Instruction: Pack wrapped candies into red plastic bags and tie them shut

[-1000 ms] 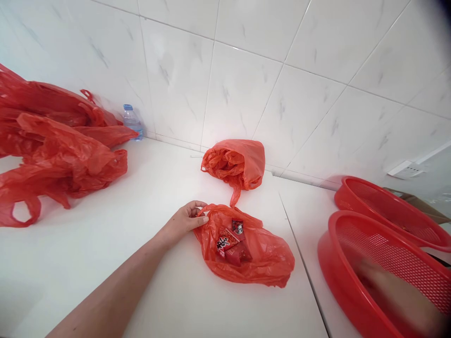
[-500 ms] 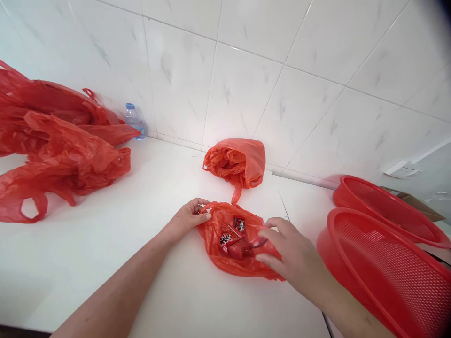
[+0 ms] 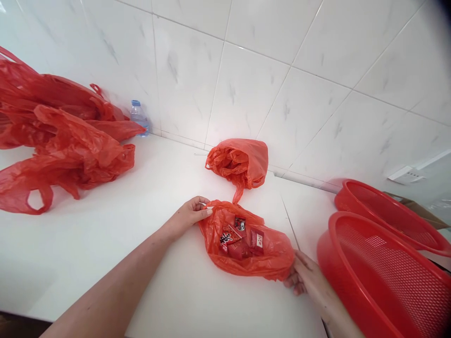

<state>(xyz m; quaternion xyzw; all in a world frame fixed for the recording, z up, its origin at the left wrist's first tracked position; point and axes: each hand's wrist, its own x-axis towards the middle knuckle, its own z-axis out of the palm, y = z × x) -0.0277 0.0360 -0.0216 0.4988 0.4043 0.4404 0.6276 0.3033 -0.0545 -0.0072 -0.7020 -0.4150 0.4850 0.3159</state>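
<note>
A red plastic bag [image 3: 278,253] lies with its mouth open on the white tabletop. Inside it, several small red snack packets [image 3: 238,248] show, among them one with a white label [image 3: 258,240]. My left hand [image 3: 195,211] pinches the bag's left rim between thumb and fingers. At the bag's right end, my right hand [image 3: 301,272] has its fingers curled against the plastic, gripping the edge; part of its grip is hidden by the bag.
Behind the bag, a bunched red plastic bag [image 3: 255,159] leans near the tiled wall. More red bags [image 3: 81,150] are heaped at the left beside a water bottle [image 3: 138,115]. Two red baskets [image 3: 352,263] stand at the right, with a wall socket [image 3: 407,174] above.
My right hand has left a packet in the bag and moved right and down to the bag's right end. The labelled packet now lies uncovered. My left hand keeps its hold.
</note>
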